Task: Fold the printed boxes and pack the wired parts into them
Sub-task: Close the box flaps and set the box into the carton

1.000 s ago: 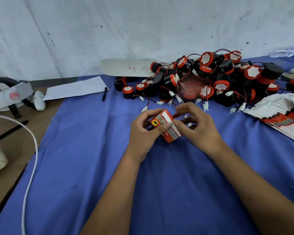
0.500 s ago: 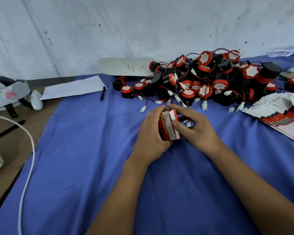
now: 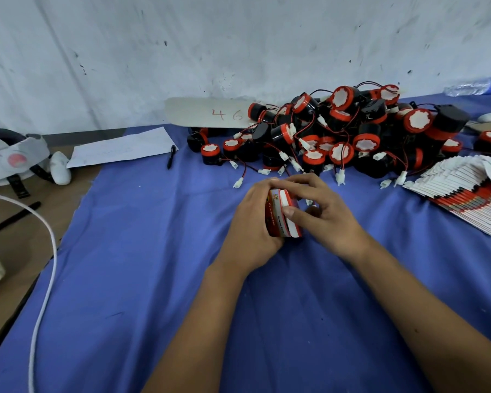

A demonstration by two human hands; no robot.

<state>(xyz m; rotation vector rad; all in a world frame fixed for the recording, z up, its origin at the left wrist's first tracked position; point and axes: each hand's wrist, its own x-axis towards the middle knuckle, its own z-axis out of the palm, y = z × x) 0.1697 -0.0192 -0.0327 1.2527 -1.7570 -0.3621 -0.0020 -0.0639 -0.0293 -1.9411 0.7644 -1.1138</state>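
Left hand (image 3: 251,222) has its grip wrapped around a small red printed box (image 3: 281,215), held just over the blue-clothed tabletop (image 3: 153,279). Right hand (image 3: 323,214) pinches the same box, thumb on its face. Behind them sits the heap of wired parts (image 3: 338,134), with flat boxes (image 3: 465,194) stacked far right.

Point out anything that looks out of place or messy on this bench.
The wired parts lie in a tangled heap against the wall, wires crossing and white connectors spilling onto the blue cloth. The flat boxes are fanned out, not squared. Nothing looks damaged.
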